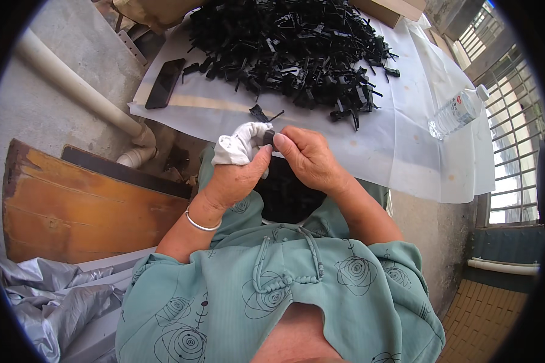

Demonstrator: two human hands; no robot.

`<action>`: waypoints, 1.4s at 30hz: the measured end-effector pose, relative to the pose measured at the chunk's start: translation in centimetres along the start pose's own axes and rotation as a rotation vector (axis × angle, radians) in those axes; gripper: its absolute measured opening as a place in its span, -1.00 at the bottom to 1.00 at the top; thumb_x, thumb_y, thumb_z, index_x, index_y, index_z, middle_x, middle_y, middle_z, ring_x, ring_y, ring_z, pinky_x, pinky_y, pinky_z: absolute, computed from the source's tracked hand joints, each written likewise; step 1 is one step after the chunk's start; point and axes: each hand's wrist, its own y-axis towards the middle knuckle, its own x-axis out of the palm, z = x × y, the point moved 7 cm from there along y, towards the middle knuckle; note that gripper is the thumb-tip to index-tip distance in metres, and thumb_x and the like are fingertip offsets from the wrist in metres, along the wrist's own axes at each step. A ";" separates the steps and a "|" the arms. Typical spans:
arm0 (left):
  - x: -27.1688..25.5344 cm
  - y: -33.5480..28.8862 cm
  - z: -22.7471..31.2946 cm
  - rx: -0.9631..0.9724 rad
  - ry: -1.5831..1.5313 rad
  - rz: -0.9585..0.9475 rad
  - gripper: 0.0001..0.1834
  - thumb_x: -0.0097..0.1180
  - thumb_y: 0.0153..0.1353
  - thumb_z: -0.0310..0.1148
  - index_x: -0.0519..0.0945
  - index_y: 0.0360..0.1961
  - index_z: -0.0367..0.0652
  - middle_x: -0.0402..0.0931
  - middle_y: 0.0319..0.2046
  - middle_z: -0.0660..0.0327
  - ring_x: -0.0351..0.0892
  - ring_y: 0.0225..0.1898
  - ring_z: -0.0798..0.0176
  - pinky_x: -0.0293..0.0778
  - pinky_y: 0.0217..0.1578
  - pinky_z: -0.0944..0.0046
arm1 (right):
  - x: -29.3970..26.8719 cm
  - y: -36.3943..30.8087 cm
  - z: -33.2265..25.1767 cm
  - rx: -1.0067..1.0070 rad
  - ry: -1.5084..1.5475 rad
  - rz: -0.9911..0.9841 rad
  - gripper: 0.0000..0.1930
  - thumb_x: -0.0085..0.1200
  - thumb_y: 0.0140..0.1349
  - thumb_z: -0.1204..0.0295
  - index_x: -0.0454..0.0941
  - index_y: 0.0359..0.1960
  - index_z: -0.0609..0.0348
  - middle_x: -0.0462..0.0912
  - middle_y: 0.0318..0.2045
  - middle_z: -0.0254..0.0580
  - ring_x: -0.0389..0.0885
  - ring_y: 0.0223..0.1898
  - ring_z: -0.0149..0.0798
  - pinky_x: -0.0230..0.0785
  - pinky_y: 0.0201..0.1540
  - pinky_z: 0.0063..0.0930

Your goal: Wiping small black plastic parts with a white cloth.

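Observation:
Close in front of my body, my left hand [239,172] is closed round a small black plastic part [269,138]. White cloth [243,143], perhaps a glove, covers the fingers of that hand. From the other side my right hand [311,158] pinches at the same part, thumb and fingers pressed together. Much of the part is hidden by the fingers. Just beyond the hands, a single black plastic piece with a thin stem [259,114] lies on the table's near edge. Farther back spreads a large heap of similar black plastic pieces [290,51].
White sheeting [411,154] covers the table. A dark phone [166,83] lies at its left edge, a clear water bottle [457,113] on its right. Something black [290,190] sits between my legs, below the hands. Left are a pipe [73,85] and a wooden board [97,199].

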 end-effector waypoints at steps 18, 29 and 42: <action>-1.6 0.5 0.7 0.246 0.182 0.086 -0.74 0.04 0.16 -0.52 0.35 -0.12 -0.26 0.43 -0.34 0.26 0.36 -0.41 0.47 0.38 -0.38 0.46 | -0.4 -0.5 0.9 0.188 -0.140 -0.126 -0.82 0.04 0.17 0.39 0.50 -0.41 0.29 0.41 -0.65 -0.12 0.32 -0.61 -0.33 0.25 -0.49 -0.44; 0.9 -0.2 -0.1 -0.074 0.018 -0.109 -0.69 -0.20 0.25 -0.48 0.25 0.04 -0.20 0.38 -0.43 0.33 0.18 -0.59 0.58 0.18 -0.60 0.55 | -0.7 -0.6 -0.3 -0.136 -0.088 0.036 -0.89 0.14 0.07 0.50 0.51 -0.46 0.29 0.50 -0.61 -0.16 0.44 -0.59 -0.30 0.27 -0.51 -0.47; 1.2 -0.2 0.9 0.196 0.537 -0.002 -0.72 -0.18 0.08 -0.52 0.31 -0.14 -0.29 0.39 -0.43 0.15 0.37 -0.45 0.21 0.37 -0.38 0.24 | 1.5 -0.5 0.9 0.067 -0.045 -0.164 -0.77 -0.11 0.27 0.40 0.42 -0.48 0.32 0.43 -0.62 -0.01 0.33 -0.59 -0.13 0.28 -0.44 -0.38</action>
